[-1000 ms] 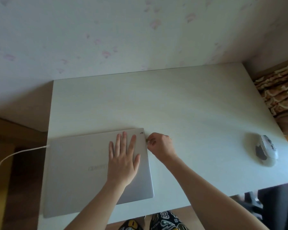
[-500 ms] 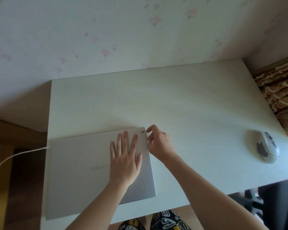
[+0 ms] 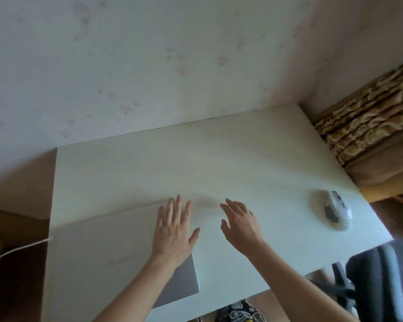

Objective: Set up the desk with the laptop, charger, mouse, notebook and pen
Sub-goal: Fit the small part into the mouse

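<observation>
A closed silver laptop [image 3: 98, 259] lies flat at the near left of the white desk [image 3: 219, 163]. A white charger cable [image 3: 14, 251] runs from its left edge off the desk. My left hand [image 3: 175, 231] rests open, palm down, on the laptop's right part. Just to the right of the laptop, my right hand [image 3: 241, 225] hovers over the bare desk with fingers spread and nothing in it. A white and black mouse [image 3: 336, 211] sits near the desk's right edge. No notebook or pen is in view.
A pale wall rises directly behind the desk. A patterned brown curtain [image 3: 368, 117] hangs at the right. A grey office chair [image 3: 382, 282] stands at the desk's near right corner. Dark wooden floor shows to the left.
My right hand has let go of the laptop's far right corner, opened, and moved right over the desk. The view has tilted, and the image is blurred.
</observation>
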